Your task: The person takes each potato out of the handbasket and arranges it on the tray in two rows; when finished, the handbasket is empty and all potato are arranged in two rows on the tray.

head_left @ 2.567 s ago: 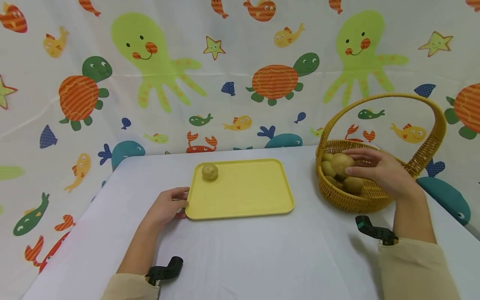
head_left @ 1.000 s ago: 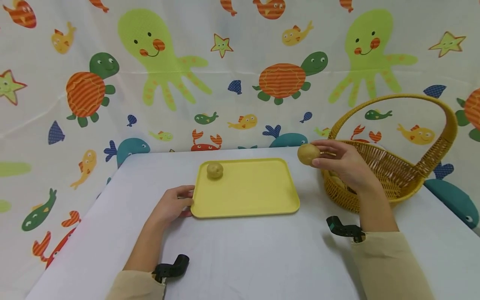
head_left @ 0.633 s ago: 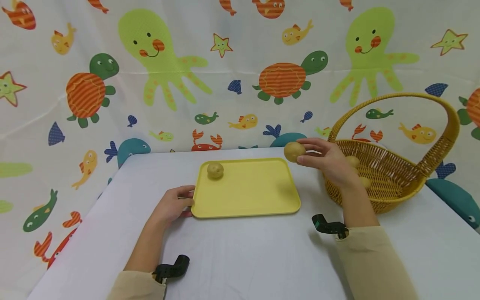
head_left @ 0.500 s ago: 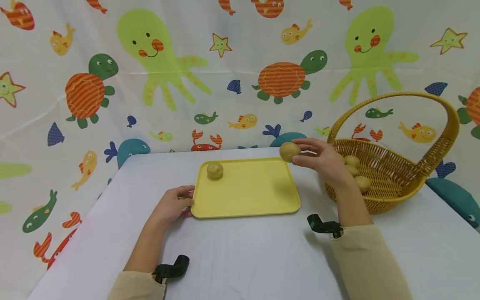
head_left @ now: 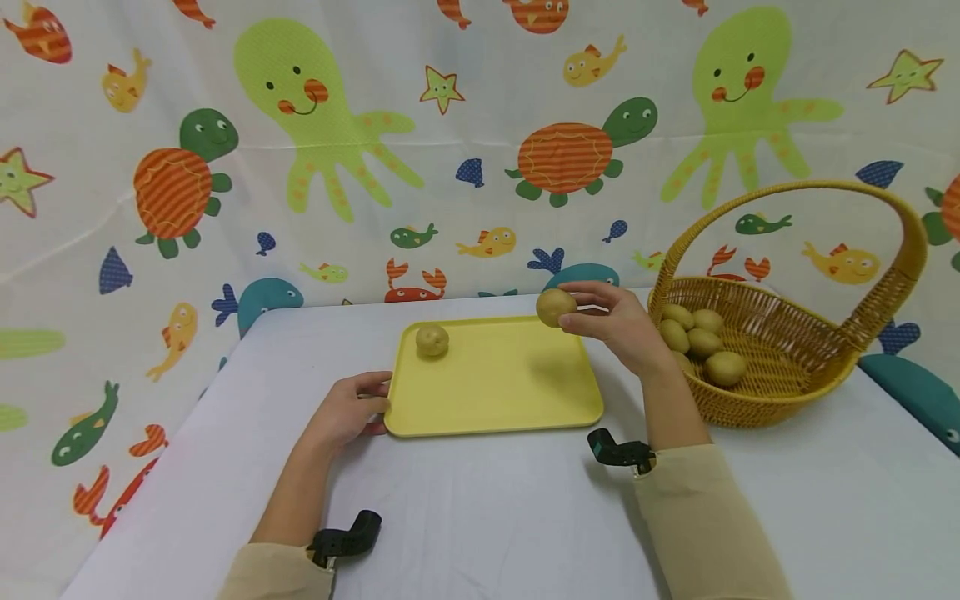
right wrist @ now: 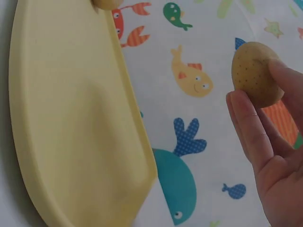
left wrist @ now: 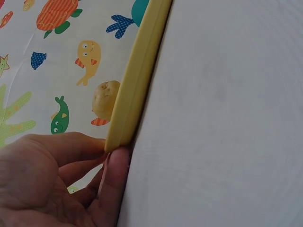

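A potato is pinched between the thumb and fingers of my right hand, held above the back right part of the yellow tray. The right wrist view shows the same potato in the fingertips of that hand, apart from the tray. Another potato lies in the tray's back left corner. My left hand holds the tray's left edge; in the left wrist view the thumb and fingers of this hand pinch the rim at its corner.
At the right stands a wicker basket with a tall arched handle and several potatoes in its left part. A white cloth covers the table, and a curtain printed with sea animals hangs behind it.
My right hand has lifted a potato out of the basket and carried it left to above the tray. The potatoes left in the basket have come into view. My left hand has stayed at the tray's edge.
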`<state>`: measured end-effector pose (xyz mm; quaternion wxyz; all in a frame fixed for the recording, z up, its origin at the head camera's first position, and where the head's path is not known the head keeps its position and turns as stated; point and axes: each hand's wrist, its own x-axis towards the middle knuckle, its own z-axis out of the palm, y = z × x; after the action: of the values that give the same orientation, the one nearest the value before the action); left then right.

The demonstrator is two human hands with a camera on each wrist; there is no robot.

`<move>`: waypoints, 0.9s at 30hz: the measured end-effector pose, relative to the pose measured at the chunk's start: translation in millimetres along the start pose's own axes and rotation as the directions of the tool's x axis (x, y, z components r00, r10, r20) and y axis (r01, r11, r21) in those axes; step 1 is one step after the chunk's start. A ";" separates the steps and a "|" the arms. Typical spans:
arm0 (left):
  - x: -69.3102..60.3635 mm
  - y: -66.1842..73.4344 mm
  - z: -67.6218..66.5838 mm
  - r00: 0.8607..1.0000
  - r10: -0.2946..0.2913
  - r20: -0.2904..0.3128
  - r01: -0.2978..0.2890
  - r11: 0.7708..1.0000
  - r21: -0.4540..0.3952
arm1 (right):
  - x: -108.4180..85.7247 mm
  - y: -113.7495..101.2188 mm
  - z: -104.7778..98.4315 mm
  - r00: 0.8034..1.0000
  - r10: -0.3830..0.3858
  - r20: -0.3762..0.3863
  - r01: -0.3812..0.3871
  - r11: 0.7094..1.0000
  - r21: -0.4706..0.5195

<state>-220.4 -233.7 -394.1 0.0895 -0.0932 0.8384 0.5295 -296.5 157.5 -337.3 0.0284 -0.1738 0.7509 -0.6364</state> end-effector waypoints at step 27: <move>-2.2 1.0 2.1 1.000 -0.014 -0.023 0.015 1.000 0.008 | 30.4 7.9 50.9 1.000 0.028 0.003 -0.028 0.999 0.042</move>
<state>-218.5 -231.2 -393.6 0.0841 -0.1049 0.8409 0.5242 -313.4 101.4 -349.1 0.0416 -0.1634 0.7398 -0.6514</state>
